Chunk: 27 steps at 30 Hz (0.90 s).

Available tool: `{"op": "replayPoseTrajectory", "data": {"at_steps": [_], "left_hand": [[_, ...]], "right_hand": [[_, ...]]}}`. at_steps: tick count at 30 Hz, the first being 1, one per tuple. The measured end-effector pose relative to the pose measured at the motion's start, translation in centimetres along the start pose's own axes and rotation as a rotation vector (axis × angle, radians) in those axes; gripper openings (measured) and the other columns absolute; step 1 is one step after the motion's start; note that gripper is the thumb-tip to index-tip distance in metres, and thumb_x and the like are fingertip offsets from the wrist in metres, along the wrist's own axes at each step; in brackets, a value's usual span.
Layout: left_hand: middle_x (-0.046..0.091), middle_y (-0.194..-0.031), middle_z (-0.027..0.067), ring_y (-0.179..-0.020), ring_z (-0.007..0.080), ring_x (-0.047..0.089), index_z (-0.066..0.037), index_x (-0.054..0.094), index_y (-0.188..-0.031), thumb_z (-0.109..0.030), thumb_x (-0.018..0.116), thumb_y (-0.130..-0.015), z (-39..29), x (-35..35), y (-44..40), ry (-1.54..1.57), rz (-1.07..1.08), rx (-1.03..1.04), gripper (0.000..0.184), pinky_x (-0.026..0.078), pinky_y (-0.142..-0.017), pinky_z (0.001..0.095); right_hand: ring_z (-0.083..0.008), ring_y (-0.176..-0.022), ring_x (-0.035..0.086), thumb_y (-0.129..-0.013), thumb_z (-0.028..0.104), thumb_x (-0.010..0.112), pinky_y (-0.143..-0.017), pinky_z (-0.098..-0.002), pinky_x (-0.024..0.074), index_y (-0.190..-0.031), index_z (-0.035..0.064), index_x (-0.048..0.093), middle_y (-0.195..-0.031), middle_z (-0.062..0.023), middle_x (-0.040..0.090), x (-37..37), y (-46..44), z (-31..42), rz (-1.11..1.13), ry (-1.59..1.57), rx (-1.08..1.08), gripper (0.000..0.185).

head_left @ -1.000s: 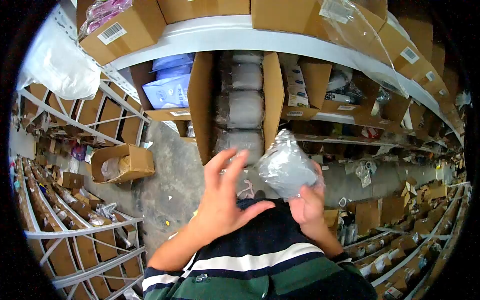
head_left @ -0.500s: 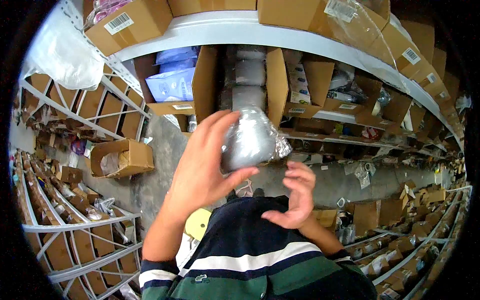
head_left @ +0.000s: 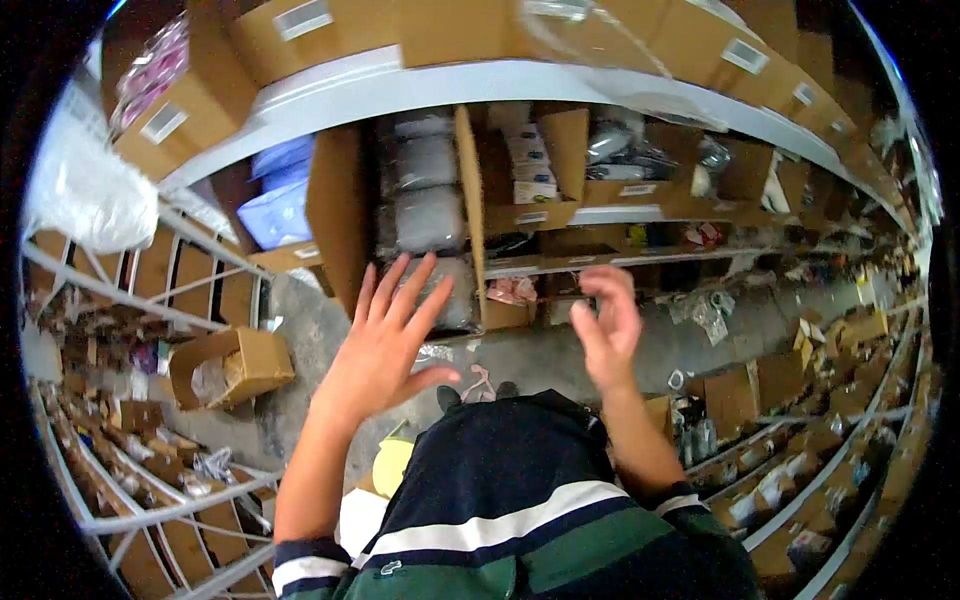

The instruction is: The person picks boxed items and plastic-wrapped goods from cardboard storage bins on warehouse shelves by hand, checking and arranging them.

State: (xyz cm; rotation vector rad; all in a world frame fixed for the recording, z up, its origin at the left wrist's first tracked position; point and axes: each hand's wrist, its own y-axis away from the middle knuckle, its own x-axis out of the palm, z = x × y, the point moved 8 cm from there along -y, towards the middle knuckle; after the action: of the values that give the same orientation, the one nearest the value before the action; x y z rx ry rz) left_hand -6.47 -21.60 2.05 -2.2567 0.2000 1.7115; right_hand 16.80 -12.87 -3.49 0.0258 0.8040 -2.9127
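My left hand (head_left: 385, 335) is open, its fingers spread at the near end of a tall cardboard box (head_left: 338, 215). In that box, grey bundles in clear plastic (head_left: 428, 220) lie in a row. The nearest grey bundle (head_left: 455, 290) is partly behind my left fingertips; whether they touch it I cannot tell. My right hand (head_left: 608, 325) is raised to the right of the box, fingers slightly curled and apart, holding nothing.
Blue packets (head_left: 278, 212) fill the neighbouring box on the left, and small printed cartons (head_left: 530, 165) stand in one on the right. A white shelf beam (head_left: 380, 95) runs above. On the floor at left stands an open cardboard box (head_left: 235, 368). Loaded racks line both sides.
The front grey bundle, earlier tilted out between my hands, now lies in the row in its box. My left fingers have spread away from it, my right hand has risen, and the view has shifted.
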Motion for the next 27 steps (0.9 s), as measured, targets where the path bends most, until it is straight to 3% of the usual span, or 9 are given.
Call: {"op": "replayPoseTrajectory", "data": {"at_steps": [5, 8, 10, 14, 17, 19, 21, 25, 27], "left_hand": [[0.031, -0.154, 0.0191, -0.143, 0.0437, 0.026, -0.009, 0.038, -0.146, -0.041, 0.082, -0.07, -2.4, 0.4, 2.5, 0.029, -0.088, 0.06, 0.093, 0.019, -0.116, 0.0626], [0.034, -0.151, 0.022, -0.14, 0.0435, 0.031, -0.008, 0.041, -0.143, -0.034, 0.084, -0.07, -2.5, 0.2, 3.2, 0.136, -0.245, 0.063, 0.089, 0.021, -0.115, 0.0631], [0.035, -0.151, 0.0217, -0.14, 0.043, 0.032, -0.008, 0.041, -0.143, -0.031, 0.085, -0.069, -2.2, 1.0, 3.3, 0.142, -0.241, 0.045, 0.089, 0.021, -0.115, 0.0629], [0.036, -0.15, 0.0212, -0.139, 0.0415, 0.035, -0.009, 0.041, -0.144, -0.024, 0.085, -0.068, -1.6, 1.5, 4.0, 0.198, -0.22, -0.016, 0.088, 0.021, -0.115, 0.0625], [0.038, -0.148, 0.0211, -0.137, 0.0406, 0.038, -0.009, 0.041, -0.143, -0.021, 0.085, -0.068, -1.1, 1.2, 4.7, 0.22, -0.246, -0.056, 0.088, 0.022, -0.115, 0.0622], [0.041, -0.146, 0.0217, -0.136, 0.0415, 0.04, -0.009, 0.043, -0.142, -0.02, 0.085, -0.068, -1.3, 0.7, 5.4, 0.212, -0.261, -0.05, 0.086, 0.024, -0.114, 0.0623], [0.043, -0.144, 0.0223, -0.134, 0.0423, 0.041, -0.009, 0.044, -0.141, -0.018, 0.084, -0.069, -1.6, 0.0, 5.8, 0.204, -0.294, -0.042, 0.084, 0.025, -0.114, 0.0625], [0.053, -0.133, 0.0191, -0.121, 0.0381, 0.054, -0.009, 0.054, -0.13, -0.018, 0.084, -0.069, -2.6, -2.1, 6.8, 0.285, -0.45, 0.025, 0.069, 0.036, -0.107, 0.0609], [0.054, -0.132, 0.0197, -0.12, 0.038, 0.056, -0.007, 0.054, -0.13, -0.019, 0.084, -0.069, -3.2, -3.0, 6.3, 0.413, -0.429, 0.08, 0.069, 0.037, -0.106, 0.0601]], "right_hand": [[-0.0252, -0.103, 0.06, -0.085, 0.016, 0.072, -0.092, -0.0326, 0.045, -0.115, 0.0036, 0.062, -0.117, -0.0105, 0.061, -7.4, -9.4, -4.2, -0.098, 0.431, 0.038, 0.033], [-0.0212, -0.118, 0.053, -0.086, 0.007, 0.067, -0.096, -0.0363, 0.0441, -0.127, 0.0077, 0.059, -0.134, -0.0093, 0.055, -7.4, -15.0, -4.9, -0.02, 0.593, -0.064, 0.041], [-0.0296, -0.127, 0.049, -0.081, 0.004, 0.067, -0.103, -0.0446, 0.0408, -0.128, 0.0133, 0.061, -0.136, -0.0085, 0.055, -4.3, -17.5, -3.5, 0.167, 1.107, -0.362, 0.049], [-0.0333, -0.132, 0.045, -0.075, 0.009, 0.068, -0.108, -0.0508, 0.0357, -0.133, 0.0238, 0.059, -0.141, -0.0061, 0.054, -2.2, -20.7, -6.9, 0.429, 1.418, -0.316, 0.061], [-0.0324, -0.13, 0.048, -0.075, 0.01, 0.07, -0.105, -0.0499, 0.0399, -0.129, 0.0237, 0.062, -0.136, -0.0054, 0.058, -1.4, -22.0, -8.1, 0.557, 1.465, -0.429, 0.056], [-0.0314, -0.124, 0.053, -0.074, 0.011, 0.072, -0.101, -0.0468, 0.0428, -0.123, 0.0223, 0.066, -0.129, -0.0051, 0.062, -2.2, -21.4, -7.3, 0.448, 1.438, -0.526, 0.051], [-0.0307, -0.118, 0.056, -0.075, 0.01, 0.072, -0.098, -0.0442, 0.0443, -0.122, 0.0189, 0.066, -0.122, -0.0082, 0.064, -4.1, -18.8, -1.4, 0.02, 1.367, -0.738, 0.048], [-0.0305, -0.107, 0.06, -0.08, 0.009, 0.071, -0.096, -0.042, 0.0459, -0.126, 0.0078, 0.063, -0.116, -0.0127, 0.066, -8.8, -12.8, 3.3, -0.214, 1.027, -0.576, 0.046], [-0.0268, -0.104, 0.062, -0.082, 0.006, 0.07, -0.095, -0.0387, 0.0465, -0.125, 0.002, 0.062, -0.115, -0.0131, 0.066, -10.9, -10.1, 1.7, -0.256, 0.578, -0.28, 0.044]]}}
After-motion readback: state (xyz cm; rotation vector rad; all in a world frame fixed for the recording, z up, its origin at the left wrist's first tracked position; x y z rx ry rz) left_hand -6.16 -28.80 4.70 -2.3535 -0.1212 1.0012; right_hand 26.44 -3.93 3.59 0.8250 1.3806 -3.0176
